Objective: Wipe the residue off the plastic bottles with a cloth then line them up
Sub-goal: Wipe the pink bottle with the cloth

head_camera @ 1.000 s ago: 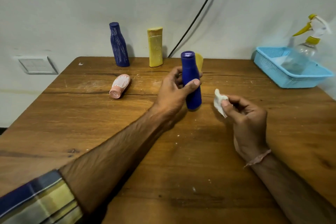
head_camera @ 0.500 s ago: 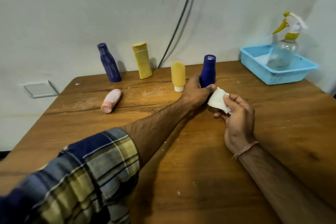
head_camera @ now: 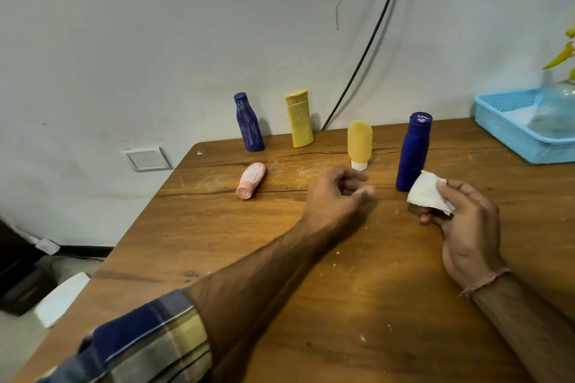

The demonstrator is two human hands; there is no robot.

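The left hand (head_camera: 337, 196) hovers loosely curled and empty over the tabletop (head_camera: 311, 289). The right hand (head_camera: 463, 227) pinches a white cloth (head_camera: 427, 193) just beside an upright blue bottle (head_camera: 412, 152), cap up. A residue-streaked pink bottle (head_camera: 251, 180) lies sideways, its long axis slanting, narrow end nearer the person. A careless reach could roll it.

One view only: a wide-angle camera worn on the head. We look forward and down across the bench (head_camera: 342, 305) toward the wall (head_camera: 186, 40) behind it. The left hand (head_camera: 336, 196) and right hand (head_camera: 466, 227) reach in from the bottom edge and sit mid-frame, near the lens. Floor (head_camera: 18, 336) shows past the bench's left edge; the frame's right edge cuts the blue basket (head_camera: 501, 134). Frame slightly rolled.
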